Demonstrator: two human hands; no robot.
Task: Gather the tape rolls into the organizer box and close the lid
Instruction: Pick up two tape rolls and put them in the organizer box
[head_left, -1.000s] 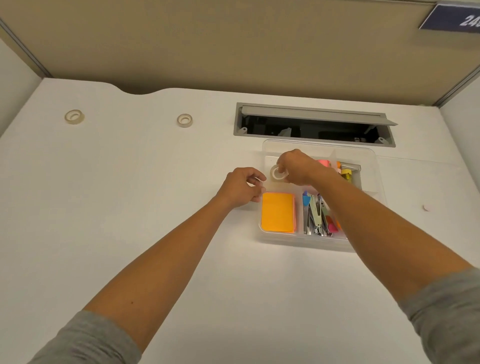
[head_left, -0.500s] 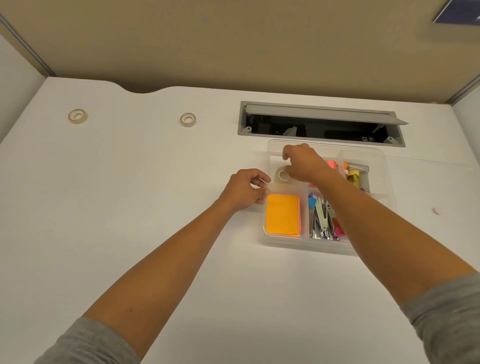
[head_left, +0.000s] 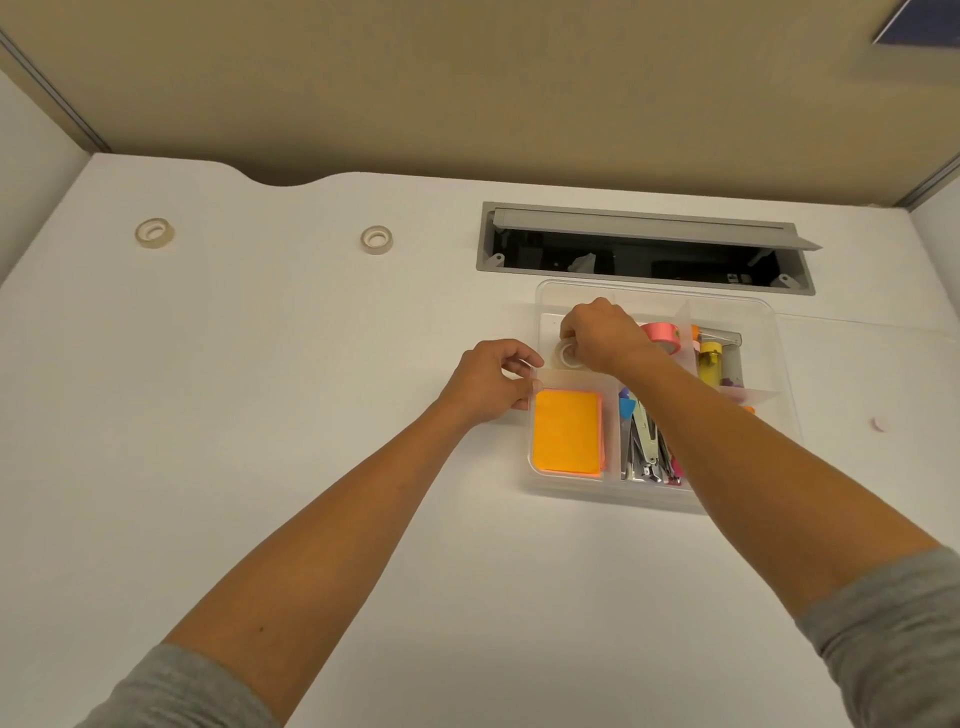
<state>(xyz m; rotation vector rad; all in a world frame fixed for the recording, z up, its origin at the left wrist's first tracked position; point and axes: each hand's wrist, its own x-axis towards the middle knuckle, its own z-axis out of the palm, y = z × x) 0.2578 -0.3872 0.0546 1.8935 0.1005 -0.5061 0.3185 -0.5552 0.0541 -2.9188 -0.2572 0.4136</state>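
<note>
One white desk (head_left: 260, 415) fills the view, with one open grey cable hatch (head_left: 644, 249) along its far edge. Just in front of the hatch sits one clear organizer box (head_left: 779, 364), lid off and divided into compartments. One orange sticky-note pad (head_left: 567, 439) lies in its near-left compartment, and one pink tape roll (head_left: 661, 335) in a far compartment. Two hands work at the box. The left hand (head_left: 491, 382), fingers curled, pinches the box's left wall. The right hand (head_left: 602, 338) closes its fingertips on one clear tape roll (head_left: 566, 356) low in the far-left compartment. Two more clear tape rolls lie on the desk well to the left, one (head_left: 154, 233) near the left edge, one (head_left: 376, 239) nearer the hatch. One small white round thing (head_left: 879, 423) sits right of the box.
</note>
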